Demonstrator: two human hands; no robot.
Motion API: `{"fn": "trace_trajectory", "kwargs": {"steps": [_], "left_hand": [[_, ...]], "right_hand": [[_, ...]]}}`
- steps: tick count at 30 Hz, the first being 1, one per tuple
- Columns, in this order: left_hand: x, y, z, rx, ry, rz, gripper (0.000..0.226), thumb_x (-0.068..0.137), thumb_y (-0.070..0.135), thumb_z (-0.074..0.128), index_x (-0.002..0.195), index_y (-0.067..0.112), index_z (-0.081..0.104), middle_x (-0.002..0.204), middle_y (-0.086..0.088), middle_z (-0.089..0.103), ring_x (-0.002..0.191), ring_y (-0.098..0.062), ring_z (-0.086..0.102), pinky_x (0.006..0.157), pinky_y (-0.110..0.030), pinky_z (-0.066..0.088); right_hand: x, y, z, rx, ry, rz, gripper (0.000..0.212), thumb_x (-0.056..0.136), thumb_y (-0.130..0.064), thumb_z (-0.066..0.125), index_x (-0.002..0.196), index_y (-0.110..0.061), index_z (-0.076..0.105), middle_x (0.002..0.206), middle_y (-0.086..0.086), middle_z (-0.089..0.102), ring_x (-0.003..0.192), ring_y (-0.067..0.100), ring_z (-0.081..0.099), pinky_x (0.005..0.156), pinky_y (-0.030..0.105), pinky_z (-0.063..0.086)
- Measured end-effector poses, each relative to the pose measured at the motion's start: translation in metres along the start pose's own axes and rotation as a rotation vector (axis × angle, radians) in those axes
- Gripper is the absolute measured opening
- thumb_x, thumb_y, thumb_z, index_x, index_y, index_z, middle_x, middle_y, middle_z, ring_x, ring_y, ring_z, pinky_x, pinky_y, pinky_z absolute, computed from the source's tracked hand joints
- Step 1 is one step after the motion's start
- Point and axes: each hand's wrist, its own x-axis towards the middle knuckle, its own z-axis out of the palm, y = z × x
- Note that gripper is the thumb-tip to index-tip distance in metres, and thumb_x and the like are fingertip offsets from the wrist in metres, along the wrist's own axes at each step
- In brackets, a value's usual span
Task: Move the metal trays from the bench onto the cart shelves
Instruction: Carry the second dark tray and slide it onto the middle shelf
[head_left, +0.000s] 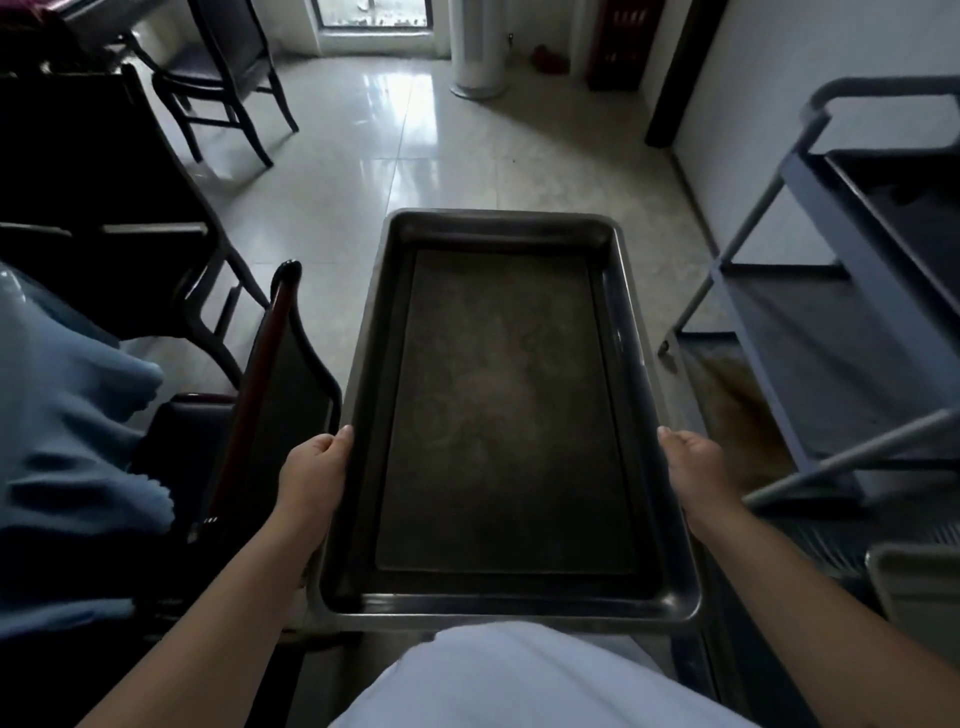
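— What do you have in your hands?

— One metal tray (501, 410), dark inside, lying flat and lengthways away from me. My left hand (311, 475) is clamped on its left long rim, near the corner closest to my body, with the thumb on top of the rim and the fingers tucked beneath. My right hand (693, 467) grips the right long rim in the same way, level with the left. Both hands are closed on the rims, not spread.

— Is the tray resting on anything?

— No, I carry it in the air over the pale tiled floor (415, 156), its near short edge just in front of my white top (519, 675).

— Where is the cart?

— The grey cart (831, 322) stands to my right, near the tray but apart from it. Its upper shelf holds a dark tub; the shelf below looks bare.

— And on your left?

— A dark chair (280, 374) is just beside the tray's left rim, and a blue cloth (67, 415) lies further left. Another dark chair (223, 67) stands well beyond.

— Any other trays?

— A rim of another metal tray (914, 577) shows at the lower right, past my right forearm.
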Motion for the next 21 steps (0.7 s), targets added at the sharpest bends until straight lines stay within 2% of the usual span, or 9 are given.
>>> {"fn": "trace_trajectory", "kwargs": {"steps": [4,6,8,11,14,18,21], "left_hand": [[0.041,0.029,0.027,0.017,0.033,0.006,0.051,0.1,0.039,0.056,0.073,-0.002,0.068,0.074,-0.026,0.067,0.066,-0.031,0.061,0.069,-0.054,0.054],[0.065,0.044,0.04,0.012,0.019,0.003,0.048,0.1,0.039,0.057,0.062,0.013,0.071,0.058,-0.005,0.066,0.059,-0.02,0.062,0.06,-0.042,0.05],[0.091,0.06,0.053,0.012,-0.016,0.003,0.045,0.1,0.039,0.057,0.061,0.023,0.074,0.054,0.003,0.067,0.054,-0.011,0.063,0.057,-0.033,0.047],[0.142,0.088,0.074,0.033,-0.063,0.016,0.042,0.1,0.041,0.057,0.071,0.016,0.076,0.066,-0.003,0.073,0.067,-0.019,0.069,0.064,-0.035,0.052],[0.2,0.114,0.097,0.086,-0.133,0.043,0.042,0.1,0.044,0.055,0.079,0.016,0.077,0.07,-0.003,0.075,0.071,-0.021,0.071,0.066,-0.035,0.055],[0.28,0.155,0.138,0.181,-0.233,0.112,0.047,0.099,0.044,0.056,0.068,0.013,0.073,0.052,0.004,0.067,0.059,-0.02,0.065,0.054,-0.031,0.045],[0.33,0.189,0.171,0.281,-0.316,0.161,0.05,0.099,0.045,0.055,0.063,0.013,0.066,0.044,0.007,0.059,0.049,-0.011,0.057,0.048,-0.029,0.037]], "right_hand": [[0.056,-0.023,-0.001,-0.015,-0.009,0.003,0.042,0.097,-0.038,0.051,0.073,-0.007,0.066,0.07,0.016,0.065,0.066,0.027,0.061,0.06,0.033,0.045],[0.08,-0.034,-0.002,-0.019,0.006,0.019,0.042,0.097,-0.039,0.051,0.07,-0.01,0.064,0.067,0.013,0.062,0.063,0.026,0.059,0.058,0.032,0.045],[0.103,-0.042,-0.002,-0.017,0.031,0.033,0.041,0.096,-0.04,0.051,0.071,-0.01,0.065,0.068,0.016,0.063,0.062,0.027,0.059,0.058,0.033,0.046],[0.136,-0.053,0.005,-0.003,0.074,0.08,0.043,0.094,-0.043,0.051,0.074,-0.009,0.066,0.07,0.019,0.064,0.063,0.028,0.061,0.059,0.034,0.047],[0.165,-0.059,0.017,0.035,0.144,0.133,0.047,0.093,-0.042,0.052,0.073,-0.001,0.061,0.062,0.012,0.055,0.058,0.026,0.054,0.057,0.034,0.043],[0.198,-0.067,0.032,0.071,0.299,0.211,0.042,0.094,-0.039,0.052,0.058,-0.018,0.047,0.046,-0.008,0.039,0.049,0.015,0.038,0.052,0.031,0.031],[0.212,-0.075,0.041,0.065,0.376,0.309,0.04,0.095,-0.038,0.05,0.061,-0.017,0.046,0.053,0.001,0.038,0.053,0.018,0.038,0.054,0.033,0.03]]}}
